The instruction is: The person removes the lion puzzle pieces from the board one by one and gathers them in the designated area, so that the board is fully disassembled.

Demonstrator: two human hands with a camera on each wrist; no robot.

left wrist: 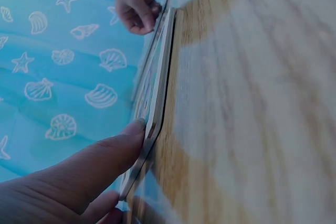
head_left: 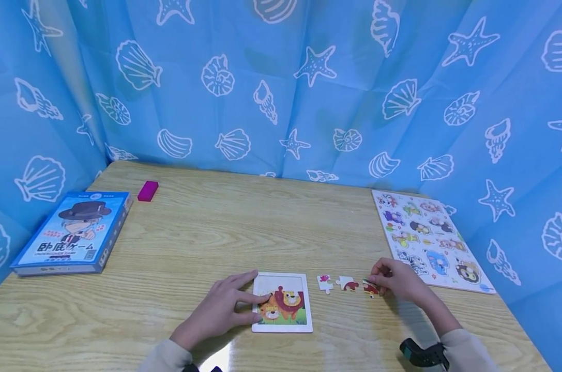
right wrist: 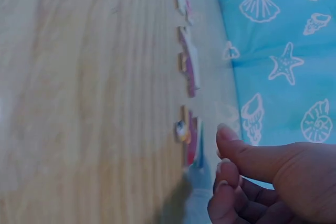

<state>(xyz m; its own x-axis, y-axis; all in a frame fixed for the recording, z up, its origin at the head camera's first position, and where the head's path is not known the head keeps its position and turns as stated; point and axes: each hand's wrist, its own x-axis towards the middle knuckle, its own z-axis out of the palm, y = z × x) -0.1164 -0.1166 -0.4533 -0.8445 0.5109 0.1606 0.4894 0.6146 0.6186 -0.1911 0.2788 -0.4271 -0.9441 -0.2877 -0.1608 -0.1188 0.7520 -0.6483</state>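
My left hand (head_left: 225,305) rests at the left edge of a small white-framed puzzle board (head_left: 309,305), thumb and a finger laid on it. Pieces showing a lion and another orange animal fill its lower part; the upper part is bare. To its right lie three loose jigsaw pieces: one with a pink shape (head_left: 324,284), one white and dark red (head_left: 347,283), and a red-brown one with an eye (head_left: 370,290). Loosely curled, my right hand (head_left: 397,281) is close over that last piece. In the right wrist view a gap shows between its fingertips (right wrist: 226,132) and the piece.
A larger animal puzzle board (head_left: 429,232) lies at the right, behind my right hand. At the left is a blue game box (head_left: 76,232), with a magenta block (head_left: 148,191) beyond it. A blue seashell curtain (head_left: 271,77) encloses the wooden table (head_left: 239,222).
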